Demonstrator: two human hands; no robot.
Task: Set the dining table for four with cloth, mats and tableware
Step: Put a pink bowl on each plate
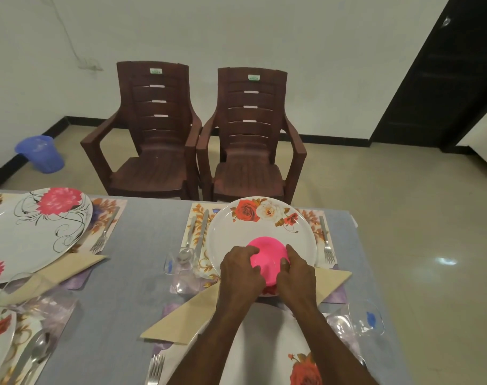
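Now both hands, left hand and right hand, grip pink bowl on rose plate.

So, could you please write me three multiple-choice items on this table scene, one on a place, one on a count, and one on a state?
1. Where is the pink bowl?
A. On the rose plate
B. On a brown chair
C. On the floor by the blue bucket

2. How many brown chairs stand behind the table?
A. One
B. Two
C. Four

3. How does the pink bowl sit?
A. Upright and filled
B. Lying on its side
C. Upside down, held by both hands

Answers:
1 A: it rests on the plate's near half.
2 B: two stand side by side, the second one at the right.
3 C: its base faces up, with the left hand and right hand gripping its sides.
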